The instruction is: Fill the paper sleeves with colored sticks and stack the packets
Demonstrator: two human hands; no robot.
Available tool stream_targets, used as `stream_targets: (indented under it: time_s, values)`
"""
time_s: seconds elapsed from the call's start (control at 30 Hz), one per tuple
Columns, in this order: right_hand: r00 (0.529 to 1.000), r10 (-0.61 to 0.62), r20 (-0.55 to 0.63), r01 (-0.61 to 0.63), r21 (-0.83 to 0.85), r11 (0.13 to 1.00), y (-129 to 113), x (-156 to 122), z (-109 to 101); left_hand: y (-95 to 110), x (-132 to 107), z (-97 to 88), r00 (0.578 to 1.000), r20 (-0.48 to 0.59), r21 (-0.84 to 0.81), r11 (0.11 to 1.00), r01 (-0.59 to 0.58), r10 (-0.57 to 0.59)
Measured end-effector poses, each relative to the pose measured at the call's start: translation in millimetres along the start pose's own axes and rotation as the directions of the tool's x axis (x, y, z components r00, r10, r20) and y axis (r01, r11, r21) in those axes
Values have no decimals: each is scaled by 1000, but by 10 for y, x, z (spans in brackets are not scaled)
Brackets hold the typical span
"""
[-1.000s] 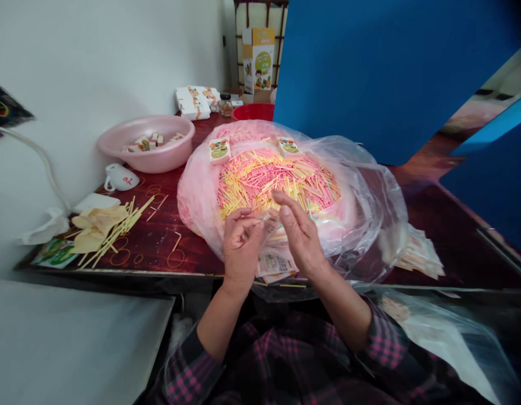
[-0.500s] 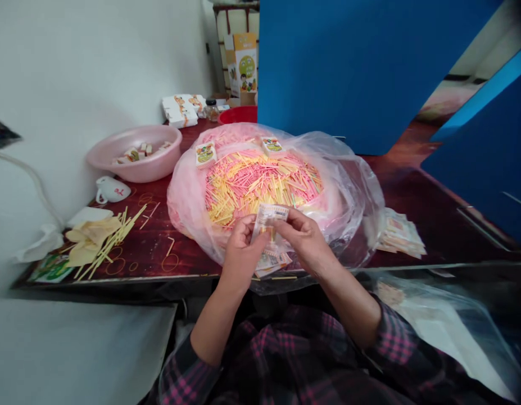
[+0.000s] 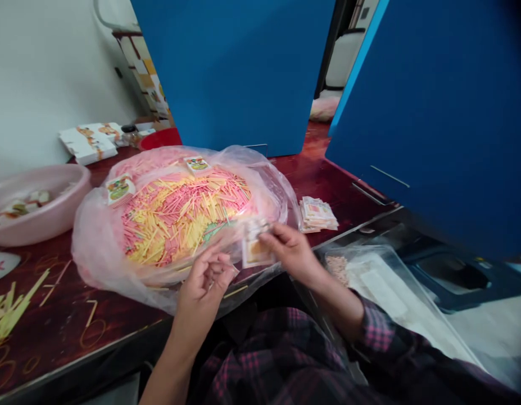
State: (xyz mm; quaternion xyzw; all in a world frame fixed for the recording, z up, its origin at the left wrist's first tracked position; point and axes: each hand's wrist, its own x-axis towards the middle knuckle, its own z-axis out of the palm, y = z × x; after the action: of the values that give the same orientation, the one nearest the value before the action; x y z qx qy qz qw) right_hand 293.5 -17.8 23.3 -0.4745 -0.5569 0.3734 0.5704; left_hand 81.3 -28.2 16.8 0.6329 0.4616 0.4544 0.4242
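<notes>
Right hand (image 3: 290,251) gripping a printed packet (image 3: 255,247) over a plastic bag (image 3: 91,247) of pink and yellow sticks (image 3: 180,219).

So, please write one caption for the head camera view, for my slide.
Right hand holds a printed packet over a plastic bag of pink and yellow sticks; left hand close by.

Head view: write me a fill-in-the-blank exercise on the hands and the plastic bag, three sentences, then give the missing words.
The bag beside the left hand holds sticks of yellow and ____.
The right hand pinches a packet, and more packets lie stacked on the table to the ____ of the bag.
The upright panels behind the bag are ____.

Missing words: pink; right; blue.
</notes>
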Motion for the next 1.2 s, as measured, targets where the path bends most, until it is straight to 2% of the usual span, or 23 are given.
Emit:
stream_targets:
  time_s: [0.07, 0.17, 0.23, 0.27, 0.33, 0.43, 0.47, 0.53, 0.6, 0.67, 0.8, 0.87, 0.93, 1.0, 1.03, 1.07, 1.1, 1.17, 1.2]
  values:
    - [986, 46, -159, -45, 11, 999, 70, 100, -460, 13, -65, -70, 996, 84, 171, 985, -16, 2]
    - [929, 26, -369, -107, -200, 974, 241, 349, -1147, -106, -125, -209, 985, 170, 399, 911, -100, 33]
    - [909, 6, -416, -191, -404, 894, 388, 524, -1474, -267, -134, -282, 982, 170, 503, 851, -153, 76]
    - [907, 16, -420, -251, -511, 822, 466, 596, -1574, -357, -132, -305, 982, 159, 551, 817, -172, 99]
    - [915, 50, -400, -340, -698, 630, 625, 690, -1646, -528, -125, -317, 980, 137, 644, 739, -200, 146]
    - [935, 71, -347, -348, -866, 359, 839, 692, -1554, -701, -105, -269, 974, 127, 750, 625, -218, 188]
    - [939, 64, -338, -341, -889, 304, 896, 670, -1514, -733, -92, -241, 979, 125, 780, 594, -197, 160]
    - [940, 47, -337, -337, -906, 255, 980, 627, -1473, -767, -57, -184, 991, 119, 830, 543, -129, 54]
    - [942, 34, -333, -330, -906, 264, 1021, 610, -1499, -778, -11, -136, 996, 86, 844, 531, -71, -3]
    - [944, 4, -330, -315, -897, 311, 1012, 613, -1566, -783, 33, -107, 998, 55, 829, 559, -31, -27]
    - [930, -189, -317, -195, -857, 476, 803, 557, -1586, -809, 83, -101, 999, 31, 814, 580, -15, -18]
    - [890, -318, -326, -100, -821, 562, 612, 441, -1435, -821, 69, -114, 1000, 20, 814, 581, -14, -3]
    - [856, -378, -354, -21, -753, 657, 403, 267, -1167, -814, 17, -132, 998, 33, 796, 602, -62, 59]
    - [890, -324, -320, 65, -615, 786, 228, 72, -824, -772, -68, -146, 978, 70, 768, 616, -178, 195]
    - [937, -239, -255, 76, -520, 851, 166, -19, -645, -735, -118, -148, 956, 85, 756, 607, -245, 281]
    - [982, -147, -117, 80, -449, 890, 124, -99, -468, -688, -168, -145, 926, 90, 750, 587, -306, 367]
    - [997, -67, 45, 80, -400, 913, 102, -165, -300, -632, -215, -136, 891, 86, 748, 562, -353, 445]
    - [954, 40, 297, 65, -335, 940, 103, -249, -4, -504, -287, -105, 832, 72, 752, 518, -408, 551]
    - [927, 73, 369, 48, -308, 950, 117, -269, 120, -438, -309, -87, 814, 69, 750, 508, -423, 576]
